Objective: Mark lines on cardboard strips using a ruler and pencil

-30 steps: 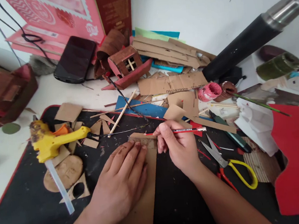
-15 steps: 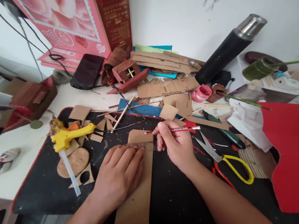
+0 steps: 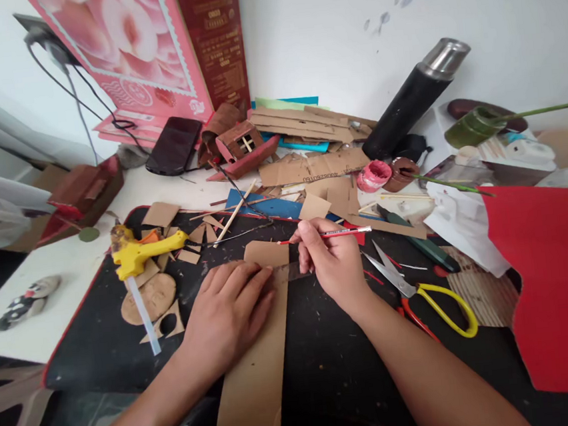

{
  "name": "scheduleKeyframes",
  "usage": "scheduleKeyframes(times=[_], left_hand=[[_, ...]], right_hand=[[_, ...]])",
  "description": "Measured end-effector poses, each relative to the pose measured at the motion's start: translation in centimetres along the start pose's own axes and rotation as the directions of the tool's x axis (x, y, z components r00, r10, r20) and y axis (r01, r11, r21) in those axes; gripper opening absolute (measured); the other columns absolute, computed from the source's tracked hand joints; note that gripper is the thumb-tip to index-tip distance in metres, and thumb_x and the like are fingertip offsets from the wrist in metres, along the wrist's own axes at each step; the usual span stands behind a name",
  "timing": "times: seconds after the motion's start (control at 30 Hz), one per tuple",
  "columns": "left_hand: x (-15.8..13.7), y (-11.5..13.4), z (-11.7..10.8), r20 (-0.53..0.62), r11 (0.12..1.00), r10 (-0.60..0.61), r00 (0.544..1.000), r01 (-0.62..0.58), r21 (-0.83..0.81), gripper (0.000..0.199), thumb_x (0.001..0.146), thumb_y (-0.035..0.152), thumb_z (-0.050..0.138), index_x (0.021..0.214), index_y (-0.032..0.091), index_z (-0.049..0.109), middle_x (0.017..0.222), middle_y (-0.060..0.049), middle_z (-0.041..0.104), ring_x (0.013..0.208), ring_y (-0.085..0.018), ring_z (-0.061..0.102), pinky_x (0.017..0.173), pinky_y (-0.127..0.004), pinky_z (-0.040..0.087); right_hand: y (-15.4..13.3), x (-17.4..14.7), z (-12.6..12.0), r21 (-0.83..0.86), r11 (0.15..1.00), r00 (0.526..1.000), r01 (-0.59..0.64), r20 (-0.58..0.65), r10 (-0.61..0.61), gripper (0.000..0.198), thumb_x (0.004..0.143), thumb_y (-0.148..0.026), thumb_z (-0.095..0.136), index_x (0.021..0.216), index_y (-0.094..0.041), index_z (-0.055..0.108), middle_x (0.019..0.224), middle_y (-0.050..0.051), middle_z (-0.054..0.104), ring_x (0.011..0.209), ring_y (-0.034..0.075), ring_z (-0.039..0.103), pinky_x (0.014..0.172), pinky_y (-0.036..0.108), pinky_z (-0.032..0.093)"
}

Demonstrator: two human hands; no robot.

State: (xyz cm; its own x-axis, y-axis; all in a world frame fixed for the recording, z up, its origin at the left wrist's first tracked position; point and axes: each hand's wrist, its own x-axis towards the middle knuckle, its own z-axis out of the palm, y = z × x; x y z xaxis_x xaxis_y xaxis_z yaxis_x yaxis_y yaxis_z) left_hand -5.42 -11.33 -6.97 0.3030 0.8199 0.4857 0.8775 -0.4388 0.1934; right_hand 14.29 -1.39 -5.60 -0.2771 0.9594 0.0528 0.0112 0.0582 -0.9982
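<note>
My left hand (image 3: 228,312) lies palm down across a long brown cardboard strip (image 3: 253,383), its fingers extended and pressing on a clear ruler (image 3: 294,271). The ruler sticks out past the strip's right edge, and its left part is hidden under the fingers. In a closed grip, my right hand (image 3: 331,262) holds a red pencil (image 3: 339,233) almost level. The pencil's tip points left over the strip's far end; whether it touches the cardboard I cannot tell. Scissors (image 3: 406,288) with yellow and red handles lie spread open right of my right hand.
A yellow glue gun (image 3: 141,250) rests on the left among cardboard scraps. Behind are a small brown model house (image 3: 242,143), a phone (image 3: 174,145), stacked cardboard (image 3: 306,127) and paint jars (image 3: 373,175). A black flask (image 3: 407,107) leans at the right, near a red sheet (image 3: 562,286).
The whole view has shifted slightly with my head. Both hands keep nearly the same places on and beside the strip, and the pencil remains in my right hand.
</note>
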Motion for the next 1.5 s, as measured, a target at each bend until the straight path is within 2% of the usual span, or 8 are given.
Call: scheduleKeyframes(times=[0.13, 0.23, 0.47, 0.63, 0.8, 1.03, 1.3, 1.5], left_hand=[[0.0, -0.1, 0.1, 0.02, 0.999, 0.038, 0.999, -0.037, -0.017, 0.022, 0.11, 0.027, 0.069, 0.128, 0.016, 0.073, 0.109, -0.008, 0.079, 0.097, -0.025, 0.07, 0.086, -0.041, 0.055], [-0.1, -0.1, -0.2, 0.023, 0.993, 0.106, 0.994, -0.104, -0.057, 0.017, 0.11, 0.024, 0.067, 0.125, 0.016, 0.072, 0.1, -0.005, 0.078, 0.087, -0.021, 0.069, 0.079, -0.037, 0.055], [-0.8, 0.4, -1.8, -0.036, 0.949, 0.279, 0.96, -0.282, -0.14, 0.016, 0.107, 0.018, 0.07, 0.123, 0.019, 0.071, 0.095, -0.001, 0.079, 0.082, -0.017, 0.071, 0.077, -0.032, 0.056], [-1.5, 0.9, -2.8, 0.024, 0.947, 0.286, 0.958, -0.278, -0.158, 0.016, 0.109, 0.019, 0.065, 0.123, 0.016, 0.073, 0.103, -0.006, 0.081, 0.091, -0.02, 0.074, 0.085, -0.034, 0.06], [-2.6, 1.4, -2.5, 0.079, 0.948, 0.278, 0.957, -0.26, -0.181, 0.021, 0.106, 0.022, 0.07, 0.126, 0.017, 0.073, 0.109, -0.008, 0.081, 0.096, -0.021, 0.075, 0.09, -0.036, 0.062], [-2.7, 2.2, -1.7, 0.074, 0.962, 0.233, 0.97, -0.219, -0.161, 0.025, 0.103, 0.018, 0.071, 0.127, 0.02, 0.074, 0.114, -0.008, 0.08, 0.104, -0.023, 0.074, 0.092, -0.037, 0.061], [-1.3, 4.8, -0.2, 0.004, 0.972, 0.182, 0.983, -0.18, -0.152, 0.018, 0.109, 0.023, 0.066, 0.123, 0.016, 0.075, 0.112, -0.008, 0.081, 0.103, -0.024, 0.074, 0.09, -0.038, 0.062], [-1.9, 3.7, -1.6, 0.065, 0.946, 0.222, 0.973, -0.199, -0.254, 0.024, 0.111, 0.024, 0.061, 0.131, 0.018, 0.074, 0.122, -0.01, 0.081, 0.115, -0.024, 0.076, 0.101, -0.039, 0.063]], right_hand=[[-0.2, 0.0, -0.3, -0.036, 0.999, 1.0, 0.021, -0.007, -0.021, 0.053, 0.11, -0.07, 0.063, 0.087, -0.023, 0.072, 0.056, -0.005, 0.058, 0.044, 0.012, 0.057, 0.045, 0.025, 0.042], [-0.4, 0.0, -0.5, -0.052, 0.997, 0.999, 0.049, -0.015, -0.05, 0.051, 0.111, -0.067, 0.063, 0.086, -0.023, 0.072, 0.056, -0.005, 0.058, 0.045, 0.011, 0.056, 0.045, 0.026, 0.042], [-0.4, 0.0, -0.7, -0.105, 0.99, 0.996, 0.09, -0.005, -0.091, 0.049, 0.112, -0.063, 0.061, 0.086, -0.024, 0.072, 0.057, -0.005, 0.059, 0.046, 0.012, 0.059, 0.046, 0.026, 0.044], [-0.2, 0.1, -0.7, -0.113, 0.988, 0.994, 0.105, 0.005, -0.105, 0.049, 0.113, -0.062, 0.061, 0.085, -0.023, 0.072, 0.056, -0.005, 0.058, 0.046, 0.012, 0.059, 0.046, 0.026, 0.044], [0.0, 0.0, -0.6, -0.097, 0.988, 0.993, 0.122, 0.023, -0.12, 0.048, 0.113, -0.062, 0.062, 0.087, -0.023, 0.074, 0.057, -0.005, 0.058, 0.046, 0.012, 0.058, 0.047, 0.026, 0.044], [-0.1, 0.0, -0.6, -0.124, 0.982, 0.99, 0.143, 0.023, -0.141, 0.051, 0.113, -0.065, 0.06, 0.088, -0.023, 0.073, 0.057, -0.005, 0.059, 0.046, 0.012, 0.059, 0.048, 0.026, 0.045], [0.2, 0.1, -0.7, -0.156, 0.974, 0.987, 0.162, 0.039, -0.158, 0.051, 0.113, -0.066, 0.059, 0.088, -0.024, 0.072, 0.056, -0.006, 0.058, 0.047, 0.013, 0.06, 0.049, 0.026, 0.044], [0.0, 0.2, -0.8, -0.148, 0.979, 0.99, 0.141, 0.035, -0.137, 0.053, 0.111, -0.069, 0.06, 0.087, -0.023, 0.071, 0.055, -0.006, 0.057, 0.045, 0.013, 0.058, 0.048, 0.026, 0.044]])
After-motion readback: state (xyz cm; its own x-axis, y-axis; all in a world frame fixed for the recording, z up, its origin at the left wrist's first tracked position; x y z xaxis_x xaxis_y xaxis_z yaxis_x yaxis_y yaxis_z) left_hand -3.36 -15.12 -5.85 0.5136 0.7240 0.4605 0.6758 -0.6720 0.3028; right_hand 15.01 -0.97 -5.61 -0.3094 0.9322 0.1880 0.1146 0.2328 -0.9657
